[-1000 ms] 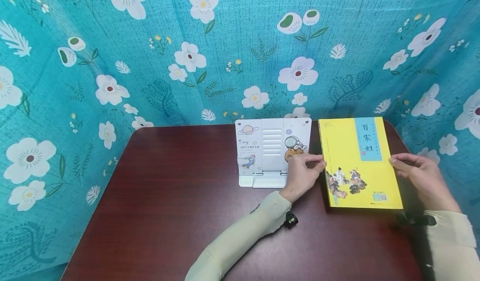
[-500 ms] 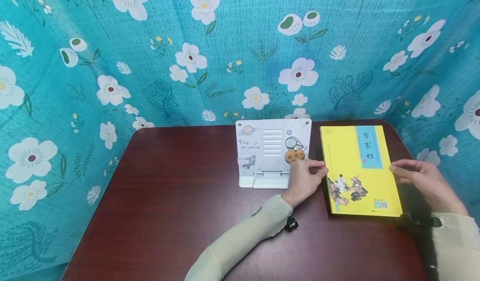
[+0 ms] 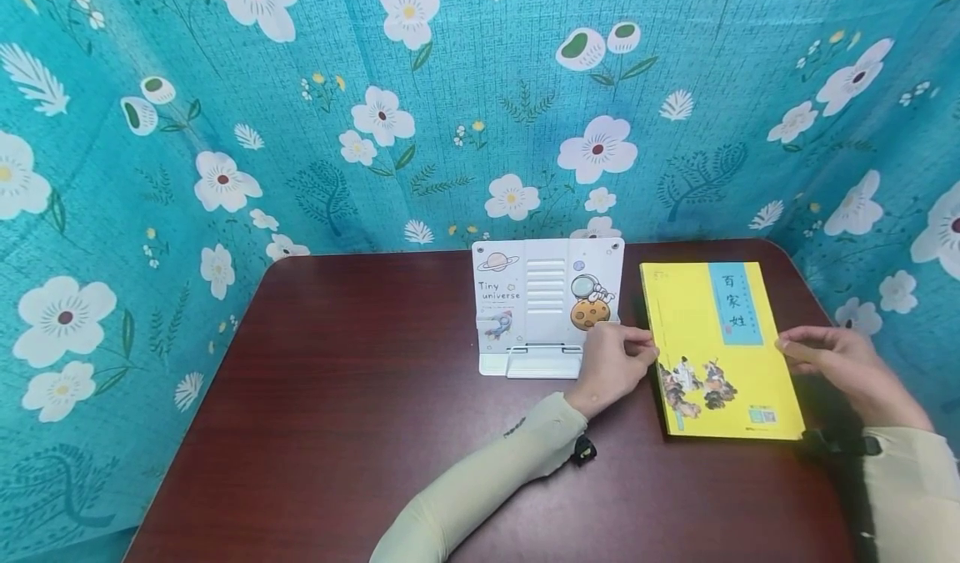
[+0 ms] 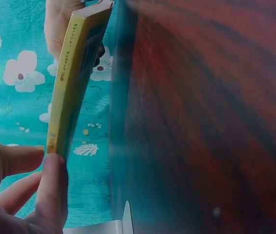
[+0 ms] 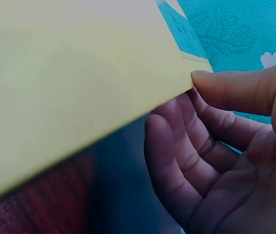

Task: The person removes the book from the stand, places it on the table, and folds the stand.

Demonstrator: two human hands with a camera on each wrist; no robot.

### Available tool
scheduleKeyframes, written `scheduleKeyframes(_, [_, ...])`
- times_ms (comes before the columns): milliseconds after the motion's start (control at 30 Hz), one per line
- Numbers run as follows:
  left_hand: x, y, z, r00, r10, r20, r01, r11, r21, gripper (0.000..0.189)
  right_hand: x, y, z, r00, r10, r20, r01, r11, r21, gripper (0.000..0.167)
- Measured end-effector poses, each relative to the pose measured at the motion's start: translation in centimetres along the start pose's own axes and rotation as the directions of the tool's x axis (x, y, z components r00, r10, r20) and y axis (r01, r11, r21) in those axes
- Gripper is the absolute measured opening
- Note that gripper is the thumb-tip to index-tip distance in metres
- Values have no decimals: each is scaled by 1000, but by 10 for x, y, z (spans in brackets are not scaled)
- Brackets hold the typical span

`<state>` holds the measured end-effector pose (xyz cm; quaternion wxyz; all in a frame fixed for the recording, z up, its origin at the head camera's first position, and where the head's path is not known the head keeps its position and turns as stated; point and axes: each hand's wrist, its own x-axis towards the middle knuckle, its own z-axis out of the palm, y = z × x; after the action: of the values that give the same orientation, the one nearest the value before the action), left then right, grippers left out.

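A yellow book [image 3: 712, 309] with a blue title panel is held above the right side of the table, cover up, its spine toward my left hand. My left hand [image 3: 611, 364] pinches the spine edge between thumb and fingers. In the left wrist view the spine [image 4: 62, 97] shows edge-on, raised off the table. The opposite edge of the book is gripped by my right hand [image 3: 855, 367]. Seen from the right wrist, that thumb [image 5: 240, 90] presses the edge of the cover while the other fingers curl underneath.
Just left of the book, a white book stand [image 3: 543, 288] with space drawings stands upright, its lower right corner behind my left hand. The dark red-brown table [image 3: 337, 413] lies beneath. A teal floral curtain [image 3: 450, 146] hangs along the back and sides.
Both hands have brought the book down and toward me in the head view, keeping their hold on its two edges. The stand has stayed in place.
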<state>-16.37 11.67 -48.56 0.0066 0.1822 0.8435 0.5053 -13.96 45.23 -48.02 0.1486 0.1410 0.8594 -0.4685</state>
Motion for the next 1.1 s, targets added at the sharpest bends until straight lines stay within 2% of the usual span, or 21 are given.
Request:
scheduleKeyframes(233, [-1,-1,0,994,-59,94,53,997,60,20,5,5,2,1000,-5,8,5,999,-47,66])
scheduleKeyframes(433, [-1,-3,1,987,-67,145,51,993,107,8,7,8,5,1000,4,26,-2,997,-81,69])
scheduleKeyframes(533, [0,-3,1,982,-80,173,56,989,139,15,8,9,7,1000,12,26,-9,995,-97,72])
scheduleKeyframes(667, [2,-2,1,974,-116,194,80,980,184,15,10,10,9,1000,0,20,3,987,-161,71])
scheduleKeyframes(767, [2,-1,1,968,-134,212,94,978,188,17,10,11,9,1000,-12,22,16,981,-195,70])
scheduleKeyframes(1100, [3,0,-1,950,-153,271,92,970,224,31,12,9,6,999,34,42,-24,977,-210,70])
